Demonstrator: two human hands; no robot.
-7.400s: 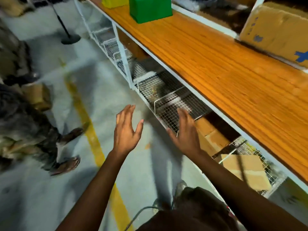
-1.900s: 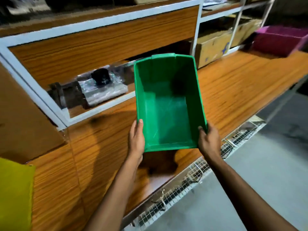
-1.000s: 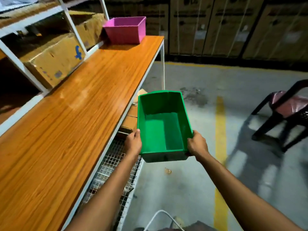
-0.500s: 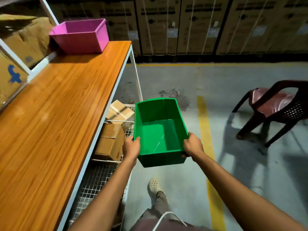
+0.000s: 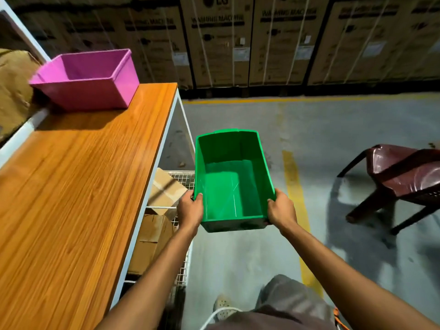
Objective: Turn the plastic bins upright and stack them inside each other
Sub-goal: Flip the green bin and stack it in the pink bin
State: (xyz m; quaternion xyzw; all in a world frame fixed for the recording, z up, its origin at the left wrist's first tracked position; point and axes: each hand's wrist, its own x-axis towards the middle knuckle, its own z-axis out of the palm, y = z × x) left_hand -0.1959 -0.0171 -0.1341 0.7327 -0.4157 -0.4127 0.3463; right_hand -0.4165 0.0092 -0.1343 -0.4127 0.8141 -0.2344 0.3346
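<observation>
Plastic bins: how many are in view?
2: the green bin, gripped by left hand and right hand above the floor; the pink bin on the wooden shelf, far end. Others may be hidden.

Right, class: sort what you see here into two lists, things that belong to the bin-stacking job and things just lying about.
Part of the job:
green bin, upright, held by left hand and right hand
pink bin, upright on the wooden shelf

Just lying about:
dark red chair
cardboard boxes under the shelf
washing-machine cartons behind
</observation>
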